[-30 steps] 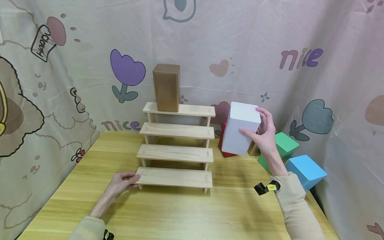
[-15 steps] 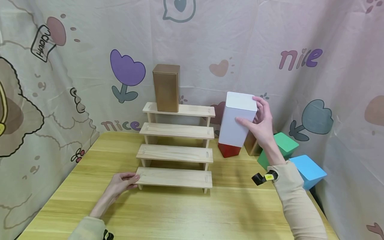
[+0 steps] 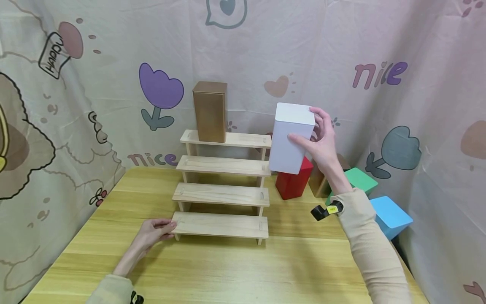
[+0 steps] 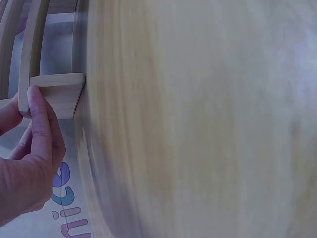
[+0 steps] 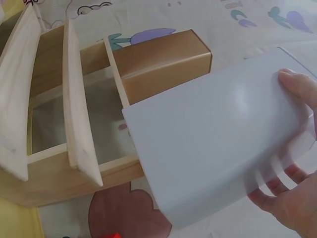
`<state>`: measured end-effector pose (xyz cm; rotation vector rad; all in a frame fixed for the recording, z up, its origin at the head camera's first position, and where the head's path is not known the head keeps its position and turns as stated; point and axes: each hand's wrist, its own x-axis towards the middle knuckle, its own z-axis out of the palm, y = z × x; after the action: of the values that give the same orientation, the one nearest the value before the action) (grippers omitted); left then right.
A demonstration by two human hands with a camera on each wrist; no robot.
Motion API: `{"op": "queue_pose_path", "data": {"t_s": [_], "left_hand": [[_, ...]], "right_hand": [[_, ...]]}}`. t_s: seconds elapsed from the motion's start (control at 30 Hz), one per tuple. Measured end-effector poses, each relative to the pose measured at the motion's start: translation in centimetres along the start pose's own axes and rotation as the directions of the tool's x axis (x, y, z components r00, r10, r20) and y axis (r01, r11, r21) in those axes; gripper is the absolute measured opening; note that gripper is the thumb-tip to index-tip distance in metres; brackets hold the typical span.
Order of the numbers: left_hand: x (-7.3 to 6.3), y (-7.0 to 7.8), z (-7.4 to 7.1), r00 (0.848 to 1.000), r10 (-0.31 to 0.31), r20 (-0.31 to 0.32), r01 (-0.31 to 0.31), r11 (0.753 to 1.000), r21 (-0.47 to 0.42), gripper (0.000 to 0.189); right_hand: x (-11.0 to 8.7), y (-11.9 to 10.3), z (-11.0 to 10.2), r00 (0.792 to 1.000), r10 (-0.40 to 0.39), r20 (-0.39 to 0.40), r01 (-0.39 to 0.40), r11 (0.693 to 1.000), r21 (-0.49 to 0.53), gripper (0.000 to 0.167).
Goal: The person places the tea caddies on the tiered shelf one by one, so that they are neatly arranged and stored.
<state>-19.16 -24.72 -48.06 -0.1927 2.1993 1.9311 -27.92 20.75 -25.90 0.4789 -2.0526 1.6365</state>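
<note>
A white rectangular box (image 3: 290, 143) hangs in the air by the right end of the upper steps, gripped between the thumb and fingers of my right hand (image 3: 322, 137). In the right wrist view the white box (image 5: 213, 134) covers part of the top step. My left hand (image 3: 152, 232) pinches the left end of the lowest board of a stepped wooden rack (image 3: 220, 223); the left wrist view shows thumb and fingers (image 4: 40, 124) around that board's end. On the top step, toward the left, a brown-gold box (image 3: 210, 112) stands upright.
Right of the rack, a red box (image 3: 294, 181) stands on the wooden table (image 3: 228, 270). Beside it are another brown box (image 3: 318, 185), partly hidden by my right arm, a green box (image 3: 358, 181) and a blue box (image 3: 391, 215). A printed curtain (image 3: 243, 50) hangs behind.
My right hand has raised the white box and moved it left toward the rack's top step, uncovering the red box. The left hand stays at the lowest board.
</note>
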Motion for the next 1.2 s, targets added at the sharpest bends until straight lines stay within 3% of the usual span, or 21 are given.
{"op": "queue_pose_path", "data": {"t_s": [0.6,1.2], "left_hand": [[0.0,0.0,-0.1,1.000,0.003,0.006,-0.003,1.000,0.010,0.048],[0.0,0.0,0.0,1.000,-0.003,0.005,0.003,1.000,-0.004,0.047]], "right_hand": [[3.8,-1.1,2.2,0.999,-0.015,0.051,0.012,0.999,0.051,0.071],[5.9,-1.2,5.0,0.997,0.012,0.080,-0.018,0.997,0.081,0.071]]}}
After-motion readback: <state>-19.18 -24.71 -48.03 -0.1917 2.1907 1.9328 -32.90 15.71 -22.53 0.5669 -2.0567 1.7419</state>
